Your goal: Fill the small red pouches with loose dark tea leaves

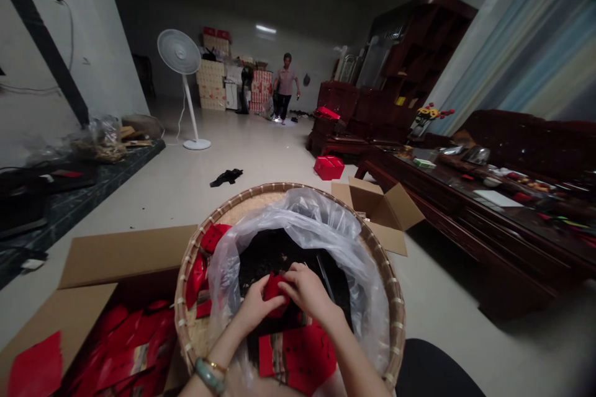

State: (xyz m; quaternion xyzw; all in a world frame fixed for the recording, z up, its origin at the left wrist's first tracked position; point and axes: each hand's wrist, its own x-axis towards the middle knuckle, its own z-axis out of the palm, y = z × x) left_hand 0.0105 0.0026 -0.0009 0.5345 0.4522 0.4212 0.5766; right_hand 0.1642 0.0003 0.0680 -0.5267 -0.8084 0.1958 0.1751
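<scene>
Between both hands is a small red packet [275,290], held over a clear plastic bag [298,218] of dark loose leaves [274,251]. My left hand [255,305] has its fingers closed on the packet's left side. On the other side, my right hand [308,288] grips the packet near its top edge. The bag sits inside a round woven bamboo basket [398,316]. Below my hands lies a larger flat red packet [310,356] with a printed strip. A thin metallic tool [325,274] leans in the leaves. More red packets [198,273] lie along the basket's left side.
An open carton [130,254] holding many red packets stands at left. Another open carton [379,208] is beyond the basket at right, near a red box [328,167]. A long wooden table [437,211], a standing fan [190,99] and a distant person [285,84] are ahead.
</scene>
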